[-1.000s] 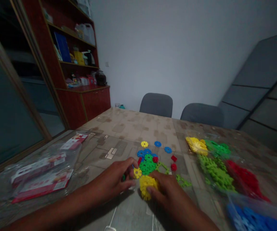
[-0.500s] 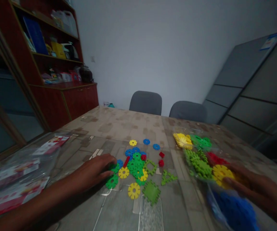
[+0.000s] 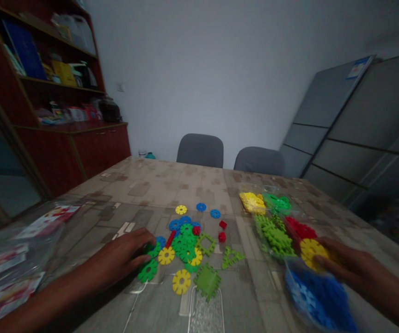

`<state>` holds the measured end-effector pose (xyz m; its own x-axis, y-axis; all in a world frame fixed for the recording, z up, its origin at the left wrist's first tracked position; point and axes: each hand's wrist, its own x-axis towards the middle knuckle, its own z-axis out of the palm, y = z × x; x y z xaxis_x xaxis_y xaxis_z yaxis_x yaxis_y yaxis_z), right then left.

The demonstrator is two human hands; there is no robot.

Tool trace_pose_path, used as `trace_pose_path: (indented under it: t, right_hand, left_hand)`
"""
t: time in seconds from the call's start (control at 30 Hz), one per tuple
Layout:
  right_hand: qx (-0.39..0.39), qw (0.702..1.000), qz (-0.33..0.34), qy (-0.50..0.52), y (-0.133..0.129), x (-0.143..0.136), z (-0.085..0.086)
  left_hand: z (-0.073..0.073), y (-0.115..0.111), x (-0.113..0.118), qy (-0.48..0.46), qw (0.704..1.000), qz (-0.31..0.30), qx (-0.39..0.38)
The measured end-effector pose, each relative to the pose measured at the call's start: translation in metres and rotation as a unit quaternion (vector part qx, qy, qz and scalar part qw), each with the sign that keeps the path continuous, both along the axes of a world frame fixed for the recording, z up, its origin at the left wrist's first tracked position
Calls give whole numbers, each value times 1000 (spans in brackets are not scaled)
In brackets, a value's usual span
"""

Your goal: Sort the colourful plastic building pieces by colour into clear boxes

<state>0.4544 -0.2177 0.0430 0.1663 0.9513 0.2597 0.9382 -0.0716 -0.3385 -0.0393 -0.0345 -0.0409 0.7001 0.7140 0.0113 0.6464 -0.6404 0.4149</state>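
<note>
My right hand (image 3: 352, 263) grips a yellow notched disc (image 3: 312, 253), apparently with more yellow discs behind it. It hovers over the bins at the right, between the red pieces (image 3: 300, 231) and the blue discs (image 3: 324, 296). Beside the central pile, my left hand (image 3: 135, 252) rests low with thumb and fingers apart, around the edge of a green notched disc (image 3: 155, 249). Another green disc (image 3: 148, 270) lies just below its thumb. In the pile are green discs (image 3: 185, 245), blue discs (image 3: 184, 222), a yellow disc (image 3: 166, 255) and a red rod (image 3: 170, 239).
A green square (image 3: 208, 281), a triangle (image 3: 232, 257), a square frame (image 3: 206, 244) and red connectors (image 3: 222, 237) lie loose on the table (image 3: 171, 180). Bins hold yellow (image 3: 252, 202) and green pieces (image 3: 275, 235). Plastic packaging (image 3: 19, 249) lies left; two chairs (image 3: 200, 150) stand behind.
The view has turned slightly right, so everything sits further left. My right hand still holds the yellow disc over the bins, and more of the blue bin shows. My left hand stays beside the green discs.
</note>
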Motion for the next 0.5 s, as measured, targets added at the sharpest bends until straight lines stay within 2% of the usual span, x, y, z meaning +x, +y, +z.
trace_pose_path:
  t: [0.13, 0.23, 0.37, 0.5]
  right_hand:
    - [-48, 998, 34, -10, 53, -6, 22]
    - [-90, 995, 10, -39, 108, -6, 31]
    - [-119, 992, -38, -34, 177, -5, 28]
    - [-145, 986, -78, -11, 216, -5, 18]
  left_hand:
    - [0, 0, -1, -17, 1000, -7, -2]
    - [0, -1, -1, -14, 1000, -5, -3]
    - [-1, -2, 0, -10, 1000, 1, -3]
    - [-3, -4, -1, -17, 1000, 6, -6]
